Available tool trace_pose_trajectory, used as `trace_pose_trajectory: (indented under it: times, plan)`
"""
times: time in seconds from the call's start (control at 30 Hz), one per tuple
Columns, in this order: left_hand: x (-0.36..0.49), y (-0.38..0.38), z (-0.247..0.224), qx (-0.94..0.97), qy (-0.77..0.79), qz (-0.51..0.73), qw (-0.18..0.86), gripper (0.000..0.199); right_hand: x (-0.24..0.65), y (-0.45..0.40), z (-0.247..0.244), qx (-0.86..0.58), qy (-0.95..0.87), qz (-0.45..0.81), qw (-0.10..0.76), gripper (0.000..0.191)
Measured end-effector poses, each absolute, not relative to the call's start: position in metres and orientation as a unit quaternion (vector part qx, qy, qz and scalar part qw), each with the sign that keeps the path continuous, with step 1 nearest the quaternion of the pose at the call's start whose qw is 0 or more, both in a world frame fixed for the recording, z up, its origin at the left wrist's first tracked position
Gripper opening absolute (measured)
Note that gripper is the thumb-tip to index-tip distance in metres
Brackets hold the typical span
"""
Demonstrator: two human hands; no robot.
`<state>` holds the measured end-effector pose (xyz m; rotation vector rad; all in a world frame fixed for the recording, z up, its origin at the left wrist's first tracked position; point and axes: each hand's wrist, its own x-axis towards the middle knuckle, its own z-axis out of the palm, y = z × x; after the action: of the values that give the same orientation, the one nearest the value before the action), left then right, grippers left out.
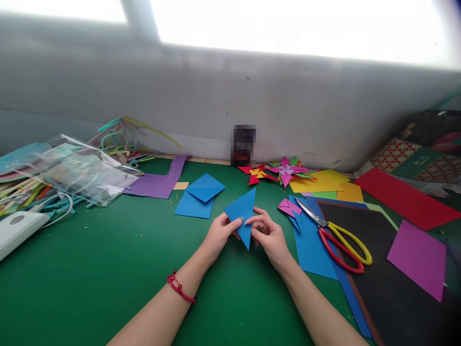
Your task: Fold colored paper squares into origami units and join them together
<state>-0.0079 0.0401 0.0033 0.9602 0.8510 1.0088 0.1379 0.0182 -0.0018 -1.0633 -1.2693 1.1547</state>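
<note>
A blue sheet of origami paper (241, 209), folded to a pointed shape, is held up over the green table. My left hand (218, 236) pinches its left side, thumb on the front and the other fingers behind. At its right edge, my right hand (271, 236) has its fingers bent and closed on the paper, with some fingertips hidden behind it. Two blue paper squares (206, 187) overlap on the table, left of and beyond my hands. To the right lies a small pink folded paper piece (289, 207) beside scissors (324, 224) with red and yellow handles.
Paper stars (285, 169) and yellow sheets (320, 182) lie near the wall. A black board (363, 250), a red sheet (403, 197) and a magenta sheet (419, 259) are at right. Purple paper (154, 186), a clear plastic bag (90, 168) and a white device (23, 228) lie left.
</note>
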Motion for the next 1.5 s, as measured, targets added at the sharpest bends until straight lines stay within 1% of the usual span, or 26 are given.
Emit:
trace_pose_trajectory:
  times: [0.17,0.33,0.47,0.57,0.7,0.77,0.9,1.03,1.5]
  plan:
    - [-0.008,0.039,0.005,0.403,0.373,0.457,0.700,0.028,0.137,0.017,0.001,-0.447,-0.527,0.492,0.530,0.011]
    - [-0.009,0.039,0.010,0.327,0.344,0.471,0.744,0.022,0.134,0.014,0.006,-0.431,-0.527,0.528,0.507,0.007]
    - [-0.010,0.039,0.013,0.351,0.336,0.447,0.751,0.024,0.133,0.013,0.008,-0.408,-0.524,0.544,0.513,0.007]
    - [-0.011,0.040,0.012,0.359,0.333,0.441,0.752,0.023,0.133,0.013,0.008,-0.404,-0.524,0.540,0.520,0.012]
    - [-0.012,0.040,0.012,0.356,0.330,0.450,0.749,0.019,0.131,0.012,0.008,-0.414,-0.536,0.528,0.513,0.026]
    - [-0.012,0.040,0.014,0.357,0.327,0.455,0.747,0.022,0.131,0.012,0.008,-0.419,-0.543,0.514,0.515,0.029]
    - [-0.012,0.039,0.018,0.369,0.325,0.454,0.743,0.033,0.132,0.012,0.011,-0.418,-0.541,0.493,0.538,0.020]
    - [-0.013,0.039,0.017,0.385,0.324,0.443,0.742,0.035,0.134,0.014,0.013,-0.425,-0.522,0.487,0.556,0.011]
    - [-0.012,0.039,0.019,0.401,0.288,0.419,0.762,0.040,0.134,0.018,0.009,-0.457,-0.444,0.494,0.592,0.019]
